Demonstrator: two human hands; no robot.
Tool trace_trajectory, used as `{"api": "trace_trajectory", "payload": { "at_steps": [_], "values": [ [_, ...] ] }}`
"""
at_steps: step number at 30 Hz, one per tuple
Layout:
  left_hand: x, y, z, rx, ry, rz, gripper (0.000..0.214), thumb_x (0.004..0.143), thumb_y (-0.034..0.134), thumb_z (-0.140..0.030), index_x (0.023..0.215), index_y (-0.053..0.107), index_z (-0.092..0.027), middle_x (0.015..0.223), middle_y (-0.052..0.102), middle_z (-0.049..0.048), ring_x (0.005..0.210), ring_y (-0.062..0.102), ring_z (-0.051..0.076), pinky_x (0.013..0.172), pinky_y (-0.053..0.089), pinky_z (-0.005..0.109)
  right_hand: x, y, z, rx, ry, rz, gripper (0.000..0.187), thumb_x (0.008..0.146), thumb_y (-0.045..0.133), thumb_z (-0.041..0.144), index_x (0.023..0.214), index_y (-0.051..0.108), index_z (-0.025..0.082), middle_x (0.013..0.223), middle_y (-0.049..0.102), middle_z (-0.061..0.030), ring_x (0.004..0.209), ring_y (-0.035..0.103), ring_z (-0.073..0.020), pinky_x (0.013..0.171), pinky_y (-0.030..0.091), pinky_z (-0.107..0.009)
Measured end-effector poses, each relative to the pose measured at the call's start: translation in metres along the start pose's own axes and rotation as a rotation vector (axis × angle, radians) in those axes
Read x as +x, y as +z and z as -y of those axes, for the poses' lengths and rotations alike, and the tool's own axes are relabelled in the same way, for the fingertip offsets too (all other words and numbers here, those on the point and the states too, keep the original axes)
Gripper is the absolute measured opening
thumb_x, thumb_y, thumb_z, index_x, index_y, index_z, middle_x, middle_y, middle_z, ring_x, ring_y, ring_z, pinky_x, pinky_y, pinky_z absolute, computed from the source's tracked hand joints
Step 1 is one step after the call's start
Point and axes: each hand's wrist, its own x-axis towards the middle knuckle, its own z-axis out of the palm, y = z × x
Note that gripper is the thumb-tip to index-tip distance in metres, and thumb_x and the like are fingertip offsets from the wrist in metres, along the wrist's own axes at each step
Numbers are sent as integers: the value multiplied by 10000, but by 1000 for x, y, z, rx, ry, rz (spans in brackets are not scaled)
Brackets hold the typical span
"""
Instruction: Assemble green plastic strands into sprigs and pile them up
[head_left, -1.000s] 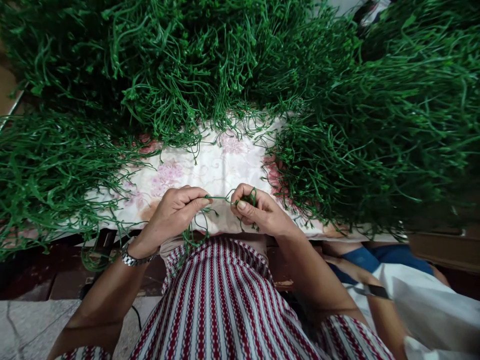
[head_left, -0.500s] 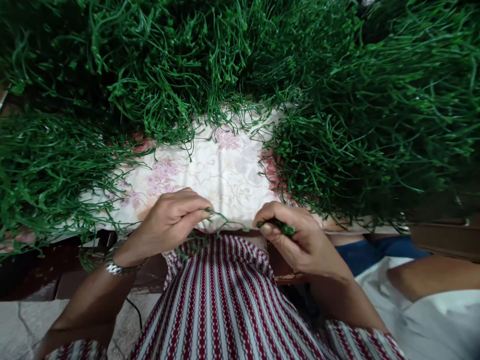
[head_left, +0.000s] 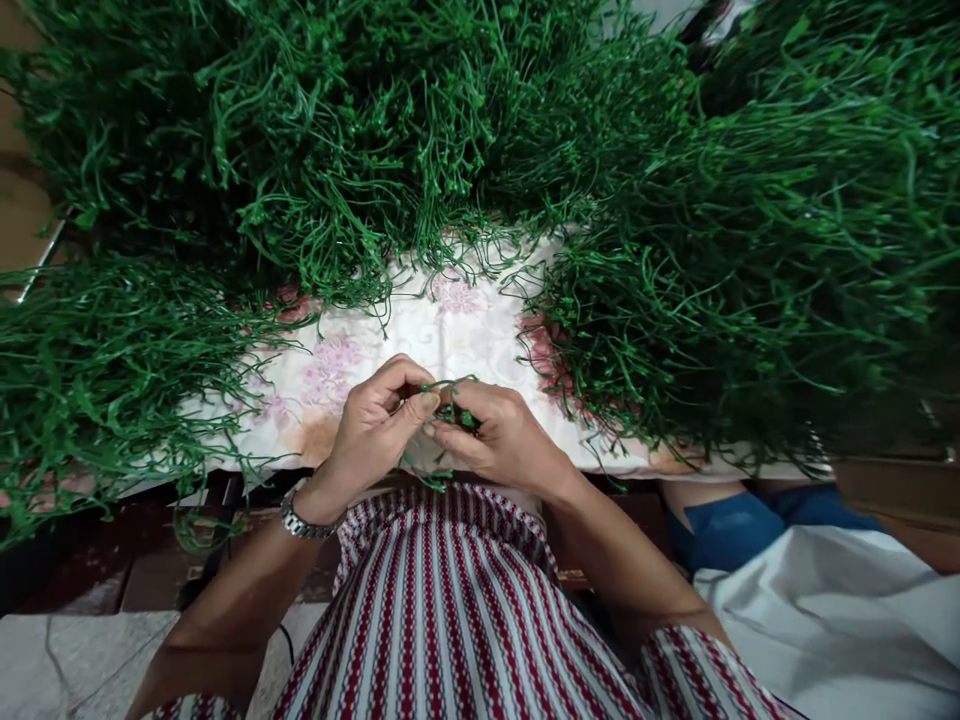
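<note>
Over the table edge, my left hand (head_left: 386, 420) pinches a thin green branched stem (head_left: 452, 383) between thumb and forefinger. My right hand (head_left: 502, 435) meets it from the other side, its fingers closed around small green pieces (head_left: 466, 418), partly hidden in the grip. The fingertips of both hands nearly touch. Below them dangles a loose green end (head_left: 426, 478); which hand it belongs to I cannot tell. Large heaps of similar green stems (head_left: 360, 130) lie beyond my hands.
A floral tablecloth (head_left: 420, 330) covers the table. More green stems pile up at the left (head_left: 112, 370) and right (head_left: 712, 300). At the lower right sits another person, with blue shorts (head_left: 731, 530) and a white cloth (head_left: 832, 600) showing. A watch (head_left: 304, 515) is on my left wrist.
My hands, apart before, have come together in the middle. The left moved right and the right moved left, bringing the stem and the green pieces together. The view has shifted slightly.
</note>
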Motion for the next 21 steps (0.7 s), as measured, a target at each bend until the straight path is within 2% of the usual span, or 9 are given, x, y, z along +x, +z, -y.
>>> {"api": "trace_trajectory", "payload": {
  "at_steps": [5,8,11,13,16,18,21],
  "values": [
    [-3,-6,4,-66,-23,31,112,781,603,-286,779,594,-174,704,520,-4,655,477,108,587,377,209,-2,7,-9,86,26,-73,106,835,541,224,826,595,134,757,588,-20,675,518,-98,640,386,-209],
    [-6,-11,2,2,-72,96,123,749,619,-245,837,601,-161,759,574,13,715,524,129,643,409,224,-4,7,-12,157,23,-85,113,839,547,236,816,602,140,745,592,-22,670,526,-103,640,398,-213],
    [-7,-11,-1,108,-119,132,89,737,596,-193,816,589,-153,747,576,9,709,529,131,652,412,229,-4,9,-13,208,34,-77,115,839,555,247,819,600,142,716,566,-8,649,517,-97,616,394,-206],
    [-7,-10,-2,181,-92,95,62,738,582,-172,796,576,-155,757,559,6,728,522,131,672,407,233,-4,10,-15,233,41,-81,116,841,556,249,832,596,141,716,545,-2,644,508,-91,605,387,-200],
    [-8,-9,-3,239,27,25,36,741,584,-163,763,554,-161,779,529,5,779,510,134,719,396,239,-4,11,-15,260,45,-74,126,850,549,259,832,583,139,728,530,-1,652,500,-87,610,385,-196],
    [-9,-10,-4,223,13,75,25,758,577,-171,758,554,-161,751,524,-4,745,500,124,692,388,232,-4,10,-14,262,47,-38,133,854,544,263,828,575,137,724,532,0,655,496,-86,617,383,-194],
    [-9,-13,-4,196,-102,191,58,785,570,-207,762,575,-154,687,527,-17,651,472,102,609,366,216,-3,8,-12,238,38,-3,145,859,537,264,808,565,131,704,527,4,642,480,-80,610,373,-187]
  ]
}}
